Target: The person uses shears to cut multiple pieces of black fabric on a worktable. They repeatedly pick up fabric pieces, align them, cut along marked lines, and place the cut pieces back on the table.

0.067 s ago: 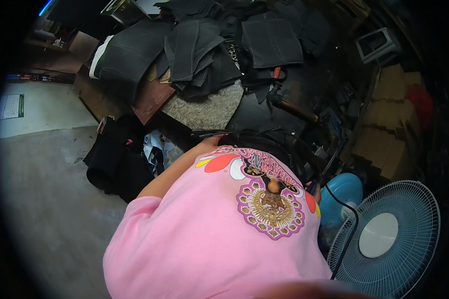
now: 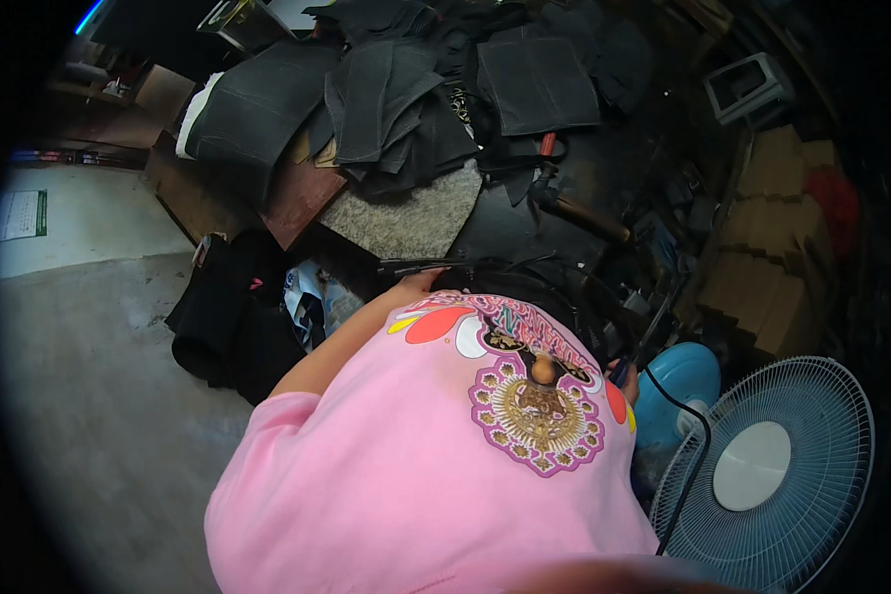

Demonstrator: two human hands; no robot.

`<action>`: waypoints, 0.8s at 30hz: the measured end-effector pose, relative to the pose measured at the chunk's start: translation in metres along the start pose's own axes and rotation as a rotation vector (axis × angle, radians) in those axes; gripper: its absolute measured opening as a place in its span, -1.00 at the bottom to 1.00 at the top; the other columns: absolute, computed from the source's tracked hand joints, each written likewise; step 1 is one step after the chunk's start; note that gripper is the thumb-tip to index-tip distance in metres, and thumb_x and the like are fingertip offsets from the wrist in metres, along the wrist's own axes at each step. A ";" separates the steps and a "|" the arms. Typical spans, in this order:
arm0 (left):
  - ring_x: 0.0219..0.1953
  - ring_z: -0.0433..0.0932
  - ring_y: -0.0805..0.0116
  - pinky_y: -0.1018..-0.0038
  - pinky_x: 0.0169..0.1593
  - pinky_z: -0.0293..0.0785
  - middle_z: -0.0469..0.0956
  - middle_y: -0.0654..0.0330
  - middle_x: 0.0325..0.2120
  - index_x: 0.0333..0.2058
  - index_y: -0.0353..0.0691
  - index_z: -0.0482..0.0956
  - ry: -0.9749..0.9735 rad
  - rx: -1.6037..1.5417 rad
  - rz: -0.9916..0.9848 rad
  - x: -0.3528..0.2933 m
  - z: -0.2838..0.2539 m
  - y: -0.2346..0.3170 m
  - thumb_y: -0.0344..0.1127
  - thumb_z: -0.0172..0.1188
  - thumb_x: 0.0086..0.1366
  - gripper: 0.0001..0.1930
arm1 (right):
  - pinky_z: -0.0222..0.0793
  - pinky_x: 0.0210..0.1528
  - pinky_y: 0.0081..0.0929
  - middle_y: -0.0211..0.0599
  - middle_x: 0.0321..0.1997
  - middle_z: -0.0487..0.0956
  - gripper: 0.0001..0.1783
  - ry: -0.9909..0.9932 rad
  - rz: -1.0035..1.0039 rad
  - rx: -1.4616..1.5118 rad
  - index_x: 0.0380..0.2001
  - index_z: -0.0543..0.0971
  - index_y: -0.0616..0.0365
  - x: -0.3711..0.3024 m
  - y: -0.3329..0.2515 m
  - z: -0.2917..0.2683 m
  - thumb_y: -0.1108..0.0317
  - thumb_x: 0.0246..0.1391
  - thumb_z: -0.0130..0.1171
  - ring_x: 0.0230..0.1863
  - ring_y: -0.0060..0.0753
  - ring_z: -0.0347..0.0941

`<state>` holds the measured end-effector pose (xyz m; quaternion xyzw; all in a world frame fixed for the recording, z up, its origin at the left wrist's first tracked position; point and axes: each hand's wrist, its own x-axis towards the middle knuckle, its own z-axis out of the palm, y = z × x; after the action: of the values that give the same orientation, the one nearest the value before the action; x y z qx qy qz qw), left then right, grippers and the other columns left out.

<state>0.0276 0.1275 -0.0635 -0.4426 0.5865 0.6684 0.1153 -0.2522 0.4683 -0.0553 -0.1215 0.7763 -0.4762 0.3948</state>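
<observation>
My left hand (image 2: 425, 280) reaches forward past the chest of my pink shirt (image 2: 396, 465) to the near edge of a black, bunched piece of material (image 2: 535, 277) in front of my body. Its fingers are mostly hidden, so their grip does not show. At the right side of the shirt, only a sliver of my right hand (image 2: 630, 381) appears. Its fingers look closed around a small dark, bluish thing that I cannot make out. The shirt hides the rest of that hand and most of the black material.
Stacked dark stitched panels (image 2: 386, 99) cover the far table, beside a grey fuzzy mat (image 2: 406, 216) and a red-handled hammer (image 2: 549, 183). A fan (image 2: 752, 465) and a blue round object (image 2: 678, 381) stand close at right, before cardboard boxes (image 2: 767, 233). Black rolls (image 2: 230, 317) lie left.
</observation>
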 end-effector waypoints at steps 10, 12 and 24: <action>-0.02 0.42 0.44 0.53 0.05 0.33 0.46 0.09 -0.01 0.16 -0.23 0.28 -0.074 -0.400 0.015 0.012 -0.003 -0.007 -0.25 0.32 0.09 -0.34 | 0.24 -0.10 -0.60 -0.45 -0.29 0.45 -0.71 0.087 0.136 0.228 -0.22 0.45 0.21 0.026 -0.039 0.029 0.42 -0.05 0.23 -0.24 -0.57 0.36; -0.04 0.43 0.44 0.53 0.04 0.34 0.47 0.10 -0.03 0.15 -0.23 0.30 -0.062 -0.421 0.045 0.012 0.001 -0.001 -0.28 0.30 0.11 -0.38 | 0.20 -0.09 -0.63 -0.46 -0.26 0.43 -0.73 0.063 0.082 0.166 -0.19 0.44 0.18 0.025 -0.050 0.033 0.43 -0.01 0.18 -0.21 -0.59 0.33; -0.15 0.51 0.42 0.51 -0.05 0.44 0.53 0.17 -0.14 0.08 -0.21 0.38 -0.102 -0.539 -0.072 -0.005 -0.013 0.016 -0.42 0.16 0.20 -0.56 | 0.25 -0.20 -0.63 -0.41 -0.26 0.41 -0.68 0.023 -0.075 0.018 -0.17 0.43 0.16 0.025 -0.058 0.033 0.40 -0.04 0.20 -0.30 -0.57 0.33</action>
<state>0.0255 0.1133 -0.0480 -0.4438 0.3648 0.8171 0.0466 -0.2555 0.4029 -0.0273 -0.1414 0.7714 -0.4989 0.3689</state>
